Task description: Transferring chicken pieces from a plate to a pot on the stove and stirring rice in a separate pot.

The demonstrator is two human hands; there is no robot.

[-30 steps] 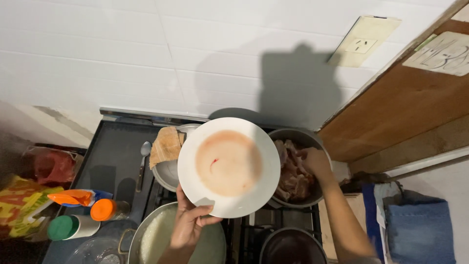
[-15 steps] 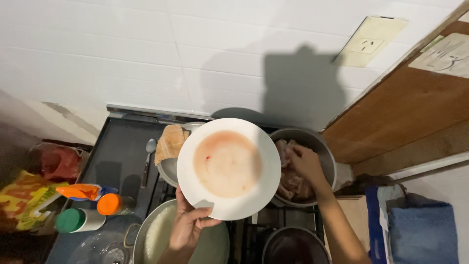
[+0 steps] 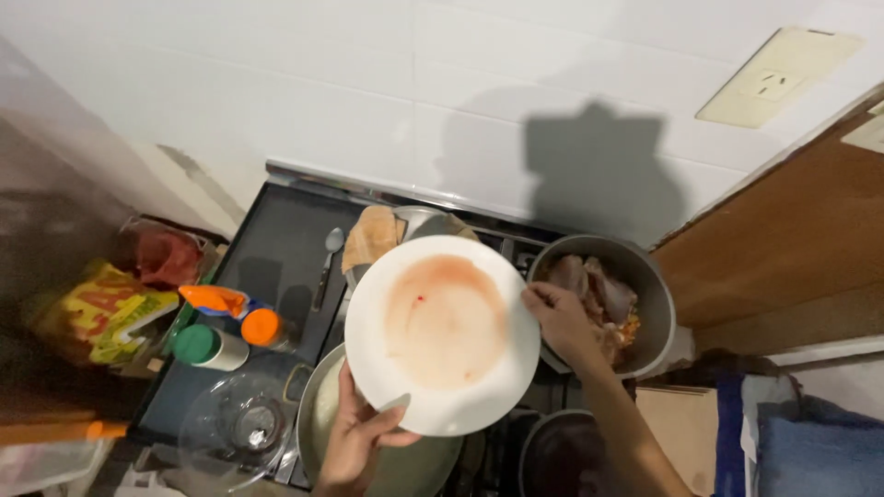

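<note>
So the white plate [image 3: 442,333] is up in the air over the stove, tipped a bit toward the camera, with a thin pinkish-red film of juice pooled in the middle. Looks like glazed ceramic, so stiff, a bit weighty, breakable if it slips, and that wet film probably makes the face slick. The dry rim is the place to grab it.

The left hand [image 3: 354,434] is doing just that, clamped on the near edge with the thumb on top and fingers underneath. The right hand [image 3: 564,317] is at the plate's right rim with fingers curled, right over the metal pot [image 3: 649,304] of raw meat pieces; can't tell if it's actually pinching the rim.

Below the plate sits a bigger pot [image 3: 318,410] with something pale in it. Off left there's a spoon [image 3: 329,262], an orange-capped bottle [image 3: 241,313], a green-lidded jar [image 3: 208,347] and a glass lid [image 3: 235,425].
</note>
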